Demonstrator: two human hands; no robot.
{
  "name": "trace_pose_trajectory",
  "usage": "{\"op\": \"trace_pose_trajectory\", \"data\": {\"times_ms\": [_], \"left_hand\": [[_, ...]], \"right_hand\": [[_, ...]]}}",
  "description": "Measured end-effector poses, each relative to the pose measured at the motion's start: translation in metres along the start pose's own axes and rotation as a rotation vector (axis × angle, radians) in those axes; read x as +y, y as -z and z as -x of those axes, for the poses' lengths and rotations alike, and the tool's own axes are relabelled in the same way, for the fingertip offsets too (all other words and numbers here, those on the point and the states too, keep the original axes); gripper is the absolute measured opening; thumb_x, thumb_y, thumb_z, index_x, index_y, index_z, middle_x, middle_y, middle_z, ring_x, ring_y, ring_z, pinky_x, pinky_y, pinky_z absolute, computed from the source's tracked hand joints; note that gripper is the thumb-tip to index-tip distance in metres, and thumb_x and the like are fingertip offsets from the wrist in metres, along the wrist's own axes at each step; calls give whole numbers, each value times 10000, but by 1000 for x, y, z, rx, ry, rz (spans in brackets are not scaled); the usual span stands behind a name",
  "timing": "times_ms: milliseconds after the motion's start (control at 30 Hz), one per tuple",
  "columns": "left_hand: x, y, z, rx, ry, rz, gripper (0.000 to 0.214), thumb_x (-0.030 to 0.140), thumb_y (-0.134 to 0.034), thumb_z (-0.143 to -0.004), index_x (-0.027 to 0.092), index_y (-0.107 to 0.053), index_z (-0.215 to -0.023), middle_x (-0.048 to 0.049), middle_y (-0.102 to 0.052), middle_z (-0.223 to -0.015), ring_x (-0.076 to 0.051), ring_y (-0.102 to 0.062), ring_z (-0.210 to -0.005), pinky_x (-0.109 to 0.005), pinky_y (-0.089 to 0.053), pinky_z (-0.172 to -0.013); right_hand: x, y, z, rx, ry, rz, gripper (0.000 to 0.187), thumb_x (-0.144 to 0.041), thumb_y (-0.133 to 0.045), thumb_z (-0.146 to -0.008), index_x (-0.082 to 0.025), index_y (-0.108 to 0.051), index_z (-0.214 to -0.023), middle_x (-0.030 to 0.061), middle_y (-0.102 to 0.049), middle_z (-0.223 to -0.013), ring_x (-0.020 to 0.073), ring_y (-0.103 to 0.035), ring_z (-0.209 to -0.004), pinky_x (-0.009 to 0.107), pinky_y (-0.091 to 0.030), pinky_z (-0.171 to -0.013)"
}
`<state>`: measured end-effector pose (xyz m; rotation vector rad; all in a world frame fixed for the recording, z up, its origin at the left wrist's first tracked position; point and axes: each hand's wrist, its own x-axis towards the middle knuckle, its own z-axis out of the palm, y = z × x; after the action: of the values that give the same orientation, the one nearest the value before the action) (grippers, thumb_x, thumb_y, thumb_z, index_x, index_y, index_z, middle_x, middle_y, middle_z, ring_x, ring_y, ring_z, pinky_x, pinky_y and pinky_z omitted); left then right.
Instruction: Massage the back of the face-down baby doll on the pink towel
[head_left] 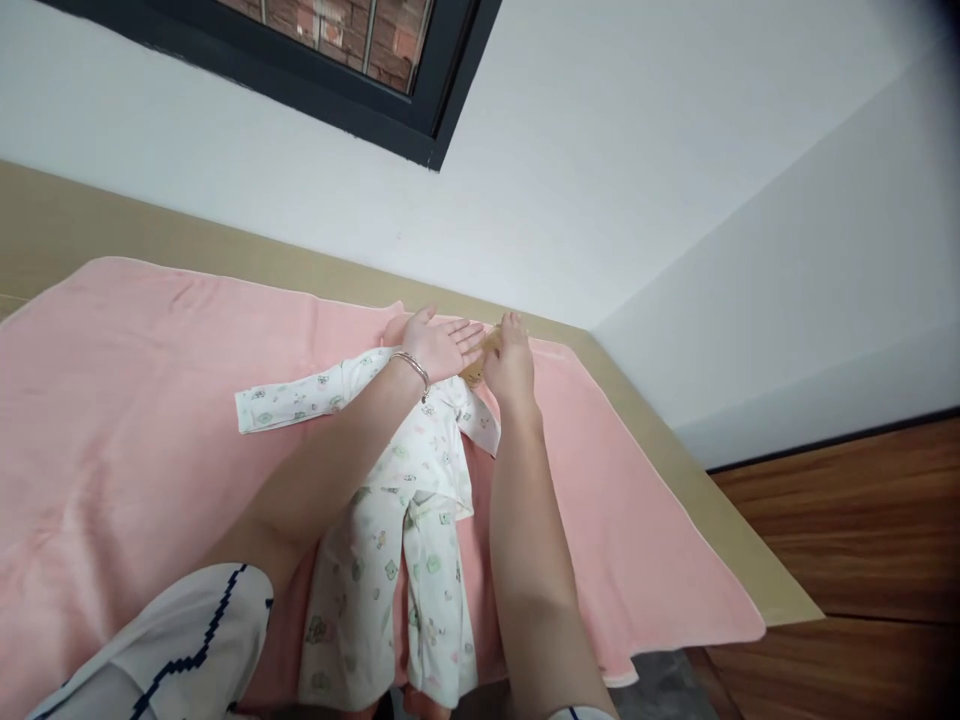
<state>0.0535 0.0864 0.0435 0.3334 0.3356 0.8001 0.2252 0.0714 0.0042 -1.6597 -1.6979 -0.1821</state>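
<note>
My left hand [439,348] is open, palm up, fingers stretched to the right, a bracelet on the wrist. Close beside its fingertips, my right hand [511,358] is closed around a small amber bottle-like object [474,374], mostly hidden by the fingers. Under both hands lies a small white printed pajama top [431,440], one sleeve spread to the left. Matching printed pants [360,580] extend toward me. Skin-coloured foot-like parts [427,704] show below the pant legs, as on a doll. The head end is mostly hidden behind my left hand.
A pink blanket [600,480] covers most of the tan tabletop [720,520]. A white wall [570,150] with a dark-framed window [439,100] rises behind. Brown wooden panels [847,510] stand at the lower right.
</note>
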Motion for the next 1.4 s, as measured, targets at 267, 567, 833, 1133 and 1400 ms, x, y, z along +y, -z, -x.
{"op": "trace_pose_trajectory", "data": {"times_ms": [267,567,833,1133,1400], "left_hand": [[-6,-5,-1,-6,-8,-19,753,616,-353,-916,126,-435,-1482,-190,-603,-1377,-268,-466,-1431,-369,-499,-1037],[-9,-25,24,130,6,-73,686,486,-349,-938,107,-383,-1509,-201,-550,-1443,-278,-465,-1431,-393,-413,-1149],[5,-51,95,214,-45,-194,565,340,-391,-948,114,-446,-1463,-192,-562,-1444,-258,-500,-1405,-374,-380,-1191],[18,-45,122,256,-96,-224,540,329,-426,-942,126,-462,-1441,-157,-502,-1511,-218,-483,-1418,-338,-397,-1185],[10,-64,152,234,-194,-220,451,273,-375,-966,138,-417,-1395,-166,-587,-1375,-247,-557,-1352,-401,-457,-1155]], "right_hand": [[-9,8,5,-92,6,2,574,-147,-375,-828,-123,-537,-1378,133,-522,-1497,278,-353,-1487,616,-117,-1259],[-29,6,16,-93,-48,134,656,-148,-410,-842,-150,-407,-1498,117,-344,-1625,353,-201,-1535,677,-157,-1210],[-36,2,23,-80,-141,118,782,-179,-541,-802,-254,-331,-1552,112,-209,-1676,413,-106,-1544,763,-29,-1164],[-81,18,30,-336,-299,391,667,-306,-444,-935,-32,-323,-1532,270,-110,-1660,444,-48,-1543,689,-135,-1192],[-168,70,75,-219,78,-177,594,-510,-314,-1020,-150,-484,-1460,153,-397,-1590,337,-287,-1520,605,-251,-1232]]}}
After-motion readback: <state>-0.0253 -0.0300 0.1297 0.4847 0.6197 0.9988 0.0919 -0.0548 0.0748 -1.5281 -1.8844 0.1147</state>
